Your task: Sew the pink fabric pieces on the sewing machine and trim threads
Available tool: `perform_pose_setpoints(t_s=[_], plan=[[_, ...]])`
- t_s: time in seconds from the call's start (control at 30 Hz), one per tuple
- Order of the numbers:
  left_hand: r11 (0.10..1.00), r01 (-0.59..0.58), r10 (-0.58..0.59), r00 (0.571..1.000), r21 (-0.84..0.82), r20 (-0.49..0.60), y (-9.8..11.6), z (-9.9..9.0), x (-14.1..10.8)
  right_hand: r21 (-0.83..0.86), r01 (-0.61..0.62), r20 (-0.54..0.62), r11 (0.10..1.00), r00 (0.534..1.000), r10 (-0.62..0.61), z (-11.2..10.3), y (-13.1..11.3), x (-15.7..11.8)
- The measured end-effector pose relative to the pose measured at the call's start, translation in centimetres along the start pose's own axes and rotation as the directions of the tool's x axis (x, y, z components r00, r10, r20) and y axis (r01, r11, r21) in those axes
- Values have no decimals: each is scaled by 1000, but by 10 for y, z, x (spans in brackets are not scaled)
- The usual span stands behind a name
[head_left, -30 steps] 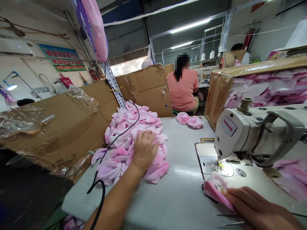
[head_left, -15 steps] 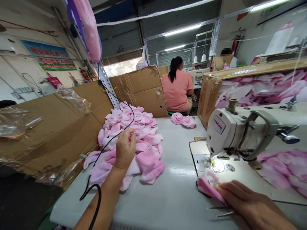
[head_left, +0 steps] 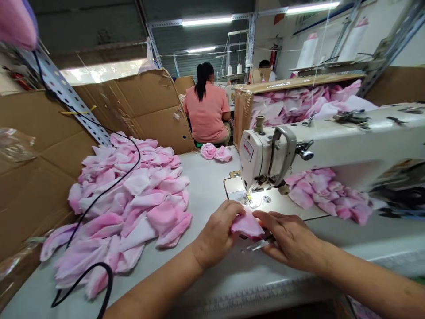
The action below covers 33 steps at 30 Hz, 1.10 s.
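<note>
Just in front of the sewing machine's needle area, my left hand (head_left: 217,235) pinches the left side of a small pink fabric piece (head_left: 247,225). The fingers of my right hand (head_left: 294,241) close on the right side of that same piece. Under the right fingers, pointed metal thread snips (head_left: 260,245) stick out to the left, their handles hidden in the palm. The sewing machine (head_left: 254,155) stands right behind both hands, its needle plate (head_left: 255,200) lit. To the left lies a large heap of pink and white fabric pieces (head_left: 133,208).
A black cable (head_left: 109,186) runs across the heap. Two pink rosettes (head_left: 215,152) lie farther back on the table. More pink pieces (head_left: 328,192) lie under the machine arm. Cardboard (head_left: 139,113) walls the left and back; a fabric-filled box (head_left: 244,115) stands behind the machine. A co-worker (head_left: 207,106) sits beyond.
My left hand has left the heap and moved right to the fabric piece by the machine, gripping it along with my right hand. The view has turned to the right.
</note>
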State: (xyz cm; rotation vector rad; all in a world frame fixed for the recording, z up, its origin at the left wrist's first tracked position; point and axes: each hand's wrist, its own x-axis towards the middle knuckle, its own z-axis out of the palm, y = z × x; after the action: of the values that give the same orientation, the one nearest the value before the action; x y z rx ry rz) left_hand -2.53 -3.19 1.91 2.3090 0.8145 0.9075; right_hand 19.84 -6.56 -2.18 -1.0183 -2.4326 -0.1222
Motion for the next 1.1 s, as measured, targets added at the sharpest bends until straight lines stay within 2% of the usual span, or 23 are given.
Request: perform_pose_setpoints(t_s=[0.1, 0.2, 0.33, 0.37, 0.43, 0.5, 0.57, 0.63, 0.7, 0.77, 0.83, 0.93, 1.03, 1.1], plan=[[991, -122, 118, 991, 49, 68, 1, 7, 3, 70, -25, -20, 997, 999, 26, -4, -3, 4], [973, -190, 178, 979, 129, 103, 4, 13, 3, 67, -32, -37, 997, 999, 35, -4, -2, 6], [943, -236, 208, 969, 235, 137, 4, 13, -2, -19, -42, 60, 999, 997, 43, 0, 1, 7], [934, -228, 196, 970, 273, 142, 4, 10, -4, -35, -48, 102, 998, 993, 51, 0, 2, 8], [912, -173, 161, 985, 371, 63, 2, 2, -5, -54, -65, 191, 996, 979, 75, -1, 2, 10], [913, -43, 57, 998, 407, -23, 0, -7, -5, -62, -95, 269, 994, 957, 108, -3, 2, 13], [941, 114, -98, 993, 320, -64, 0, -13, -3, -68, -109, 304, 992, 945, 124, -6, 2, 17], [950, 278, -276, 961, 142, -37, 3, -15, 1, -74, -113, 314, 991, 940, 131, -8, 2, 19], [897, 434, -431, 901, -89, 49, 9, -13, 3, -79, -120, 318, 990, 938, 139, -10, 2, 20], [778, 540, -528, 839, -322, 131, 14, -9, 5, -80, -126, 319, 989, 936, 145, -10, 2, 20], [635, 576, -581, 795, -515, 173, 19, -5, 6, -75, -126, 320, 989, 936, 144, -10, 3, 19], [423, 571, -616, 751, -704, 239, 20, 1, 5, -56, -118, 324, 991, 937, 130, -9, 3, 18], [258, 544, -587, 745, -798, 318, 17, 6, 3, -32, -126, 298, 991, 946, 130, -9, 4, 17], [209, 546, -562, 746, -811, 357, 15, 9, 2, -11, -125, 262, 992, 957, 124, -9, 4, 16]])
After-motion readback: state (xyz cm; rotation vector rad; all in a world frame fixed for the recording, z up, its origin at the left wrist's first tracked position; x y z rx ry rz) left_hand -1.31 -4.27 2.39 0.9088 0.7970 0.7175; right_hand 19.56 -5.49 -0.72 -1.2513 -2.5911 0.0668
